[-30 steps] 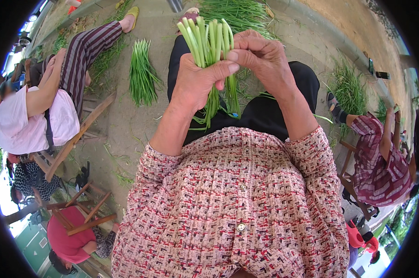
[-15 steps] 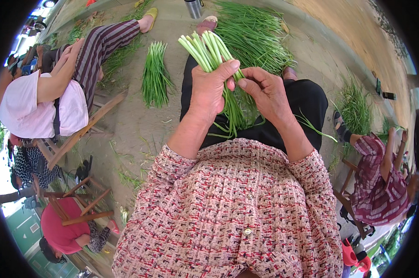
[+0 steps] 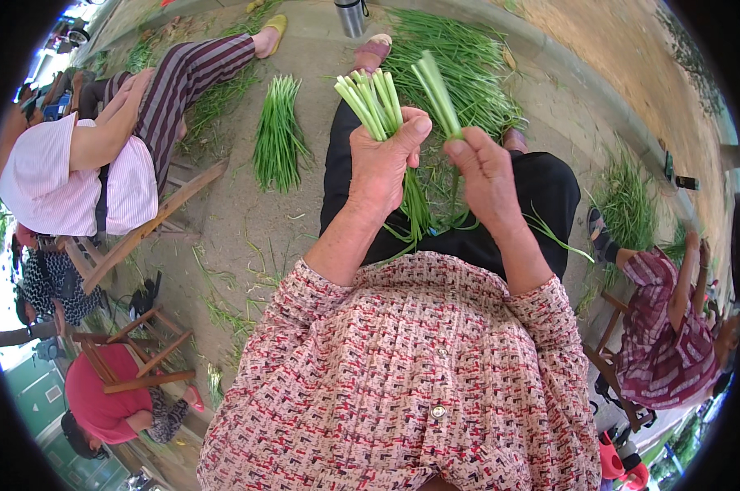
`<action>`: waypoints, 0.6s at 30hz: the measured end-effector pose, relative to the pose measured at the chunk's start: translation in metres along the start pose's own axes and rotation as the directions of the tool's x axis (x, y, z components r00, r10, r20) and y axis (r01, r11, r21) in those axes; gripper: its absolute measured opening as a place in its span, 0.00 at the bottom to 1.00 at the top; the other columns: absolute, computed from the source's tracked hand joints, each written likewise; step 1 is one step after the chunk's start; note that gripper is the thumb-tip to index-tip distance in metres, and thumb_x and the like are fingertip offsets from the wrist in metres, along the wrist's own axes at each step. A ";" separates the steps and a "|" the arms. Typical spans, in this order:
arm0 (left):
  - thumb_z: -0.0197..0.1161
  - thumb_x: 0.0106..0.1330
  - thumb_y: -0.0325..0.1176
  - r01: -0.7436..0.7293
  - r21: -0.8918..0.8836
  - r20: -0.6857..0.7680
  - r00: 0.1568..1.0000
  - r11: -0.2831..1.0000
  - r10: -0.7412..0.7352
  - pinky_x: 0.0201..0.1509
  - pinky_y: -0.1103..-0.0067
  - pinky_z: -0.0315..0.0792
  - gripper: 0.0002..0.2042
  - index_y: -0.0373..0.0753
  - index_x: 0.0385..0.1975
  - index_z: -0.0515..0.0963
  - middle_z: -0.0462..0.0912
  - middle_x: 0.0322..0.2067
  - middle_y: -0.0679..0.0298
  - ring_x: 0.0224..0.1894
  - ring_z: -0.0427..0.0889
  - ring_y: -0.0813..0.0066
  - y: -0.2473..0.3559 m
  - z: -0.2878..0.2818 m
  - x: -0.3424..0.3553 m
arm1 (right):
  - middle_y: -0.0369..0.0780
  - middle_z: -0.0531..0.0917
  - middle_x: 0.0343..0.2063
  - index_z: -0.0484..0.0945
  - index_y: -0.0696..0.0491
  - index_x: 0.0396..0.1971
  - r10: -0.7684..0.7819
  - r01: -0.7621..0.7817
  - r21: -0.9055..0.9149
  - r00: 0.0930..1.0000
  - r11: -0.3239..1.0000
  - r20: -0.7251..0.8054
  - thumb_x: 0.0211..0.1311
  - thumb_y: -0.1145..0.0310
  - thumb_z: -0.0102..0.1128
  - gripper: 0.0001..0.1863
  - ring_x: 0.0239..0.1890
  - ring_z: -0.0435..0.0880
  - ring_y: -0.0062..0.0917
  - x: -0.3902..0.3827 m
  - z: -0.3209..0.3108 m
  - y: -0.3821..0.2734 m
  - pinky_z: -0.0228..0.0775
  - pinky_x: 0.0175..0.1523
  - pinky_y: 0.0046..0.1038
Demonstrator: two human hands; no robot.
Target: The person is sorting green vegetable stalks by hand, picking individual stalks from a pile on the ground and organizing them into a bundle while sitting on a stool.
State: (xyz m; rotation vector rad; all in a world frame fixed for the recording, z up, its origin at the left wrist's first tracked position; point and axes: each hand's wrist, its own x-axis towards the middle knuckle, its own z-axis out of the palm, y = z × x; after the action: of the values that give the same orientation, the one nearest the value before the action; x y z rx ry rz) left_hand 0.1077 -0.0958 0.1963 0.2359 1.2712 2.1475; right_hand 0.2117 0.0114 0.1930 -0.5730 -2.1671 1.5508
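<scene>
My left hand (image 3: 382, 164) is closed around a bunch of garlic scapes (image 3: 370, 102), long green stalks with pale ends. Those pale ends point up and away from me, while the thin green tails hang below the fist over my black trousers (image 3: 542, 184). To its right, a few separate garlic scapes (image 3: 437, 92) stand up from my right hand (image 3: 486, 173), pinched between thumb and fingers and slightly blurred. The two hands are apart. A loose strand (image 3: 554, 233) lies across my right thigh.
A large heap of green stalks (image 3: 456, 69) lies beyond my feet. A neat bundle (image 3: 278, 135) rests on the ground to the left, and a steel flask (image 3: 351, 16) stands at the far side. People sit on wooden stools (image 3: 161, 221) at both sides.
My right hand has moved away from the left, drawing a few garlic scapes out of the bunch and raising them. The left hand keeps its hold and has shifted slightly.
</scene>
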 end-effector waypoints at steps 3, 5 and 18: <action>0.71 0.54 0.32 0.029 -0.035 0.025 0.999 0.999 -0.028 0.20 0.88 0.64 0.11 0.35 0.31 0.77 0.76 0.22 0.69 0.19 0.70 0.86 -0.003 -0.006 0.000 | 0.33 0.72 0.18 0.75 0.58 0.30 -0.029 0.025 0.183 0.999 0.983 0.016 0.65 0.67 0.53 0.10 0.22 0.65 0.16 -0.001 -0.007 -0.014 0.59 0.28 0.23; 0.72 0.54 0.34 0.042 -0.073 0.060 0.998 0.996 -0.038 0.22 0.87 0.65 0.13 0.35 0.32 0.77 0.76 0.23 0.69 0.20 0.70 0.86 -0.004 -0.007 -0.001 | 0.29 0.72 0.21 0.76 0.58 0.29 0.006 -0.045 0.286 0.991 0.957 0.132 0.67 0.65 0.51 0.12 0.25 0.66 0.13 -0.004 -0.005 -0.026 0.60 0.31 0.19; 0.65 0.61 0.34 -0.057 0.075 0.002 0.998 0.996 0.057 0.32 0.83 0.68 0.10 0.34 0.34 0.76 0.76 0.27 0.69 0.28 0.73 0.83 -0.007 0.005 -0.010 | 0.49 0.79 0.30 0.73 0.58 0.33 -0.144 0.210 -0.267 0.959 0.941 0.246 0.60 0.66 0.52 0.10 0.35 0.77 0.48 0.004 0.011 -0.034 0.67 0.38 0.44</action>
State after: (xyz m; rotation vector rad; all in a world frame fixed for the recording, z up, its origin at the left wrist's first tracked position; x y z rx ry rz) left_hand 0.1206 -0.0955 0.1948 0.3064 1.3622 2.1497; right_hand 0.1994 -0.0050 0.2222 -0.2863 -2.5631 1.2603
